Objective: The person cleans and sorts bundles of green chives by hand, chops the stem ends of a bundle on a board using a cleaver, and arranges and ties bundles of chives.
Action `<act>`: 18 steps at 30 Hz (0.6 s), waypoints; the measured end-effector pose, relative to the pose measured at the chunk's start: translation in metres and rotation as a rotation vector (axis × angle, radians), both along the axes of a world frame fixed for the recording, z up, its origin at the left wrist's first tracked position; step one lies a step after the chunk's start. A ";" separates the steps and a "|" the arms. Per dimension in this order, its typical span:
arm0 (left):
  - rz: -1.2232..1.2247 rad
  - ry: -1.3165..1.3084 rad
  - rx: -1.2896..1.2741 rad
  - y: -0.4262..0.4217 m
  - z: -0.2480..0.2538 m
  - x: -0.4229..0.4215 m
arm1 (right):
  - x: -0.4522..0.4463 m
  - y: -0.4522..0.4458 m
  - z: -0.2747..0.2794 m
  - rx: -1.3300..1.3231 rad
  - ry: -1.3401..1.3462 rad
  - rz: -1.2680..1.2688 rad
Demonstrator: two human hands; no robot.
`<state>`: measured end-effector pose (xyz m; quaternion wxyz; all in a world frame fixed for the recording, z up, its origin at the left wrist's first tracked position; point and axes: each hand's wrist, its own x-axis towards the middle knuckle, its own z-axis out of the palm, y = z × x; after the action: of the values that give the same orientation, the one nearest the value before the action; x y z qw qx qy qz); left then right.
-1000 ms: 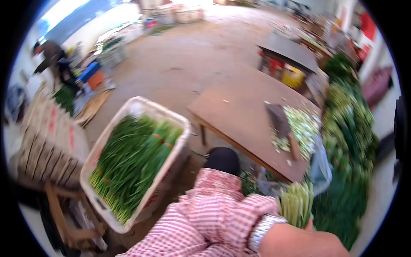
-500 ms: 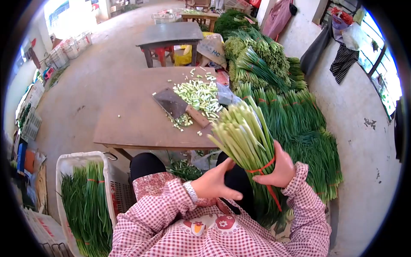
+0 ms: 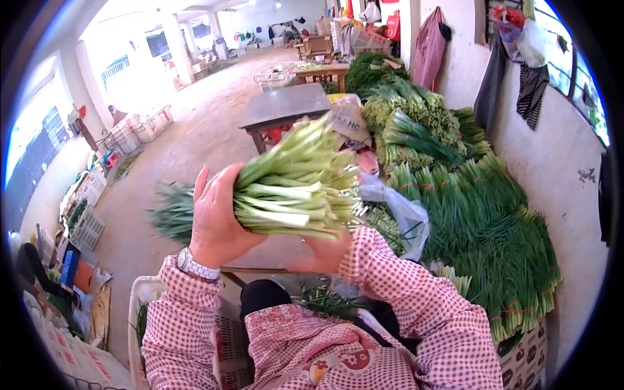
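Observation:
A thick bunch of green stalks is held up sideways in front of me, its pale stem ends to the right and its dark leaves to the left. My left hand, with a watch at the wrist, is wrapped round the bunch toward its leafy side. Beneath the stem ends, my right hand is blurred and partly hidden by the stalks, so its fingers cannot be made out. The bunch and my arms hide most of the nearest table.
Bundled greens lie heaped along the right wall. A clear plastic bag hangs beside them. A dark table stands ahead. At the lower left is a white crate; further crates line the left side.
The bunch has been raised and turned from upright to sideways. My left hand now grips it, while my right hand has moved from the red tie to below the stem ends. The view has tilted up.

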<state>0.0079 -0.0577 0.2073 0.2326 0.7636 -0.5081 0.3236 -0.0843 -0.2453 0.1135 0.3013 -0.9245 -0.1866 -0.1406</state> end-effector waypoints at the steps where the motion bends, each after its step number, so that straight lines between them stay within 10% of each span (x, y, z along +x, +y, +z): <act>1: 0.064 0.001 0.119 0.008 -0.014 0.015 | -0.005 0.000 -0.012 0.007 0.191 -0.022; 8: 0.307 0.521 0.570 0.044 -0.196 0.095 | -0.056 -0.032 -0.140 0.462 0.719 -0.099; 18: 0.273 0.660 0.632 0.032 -0.186 0.118 | 0.057 -0.011 -0.112 0.493 0.346 -0.326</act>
<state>0.1260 -0.0258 0.0211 0.0932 0.9186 -0.3758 -0.0792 -0.0276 -0.2560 0.0014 0.5164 -0.8517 0.0571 -0.0688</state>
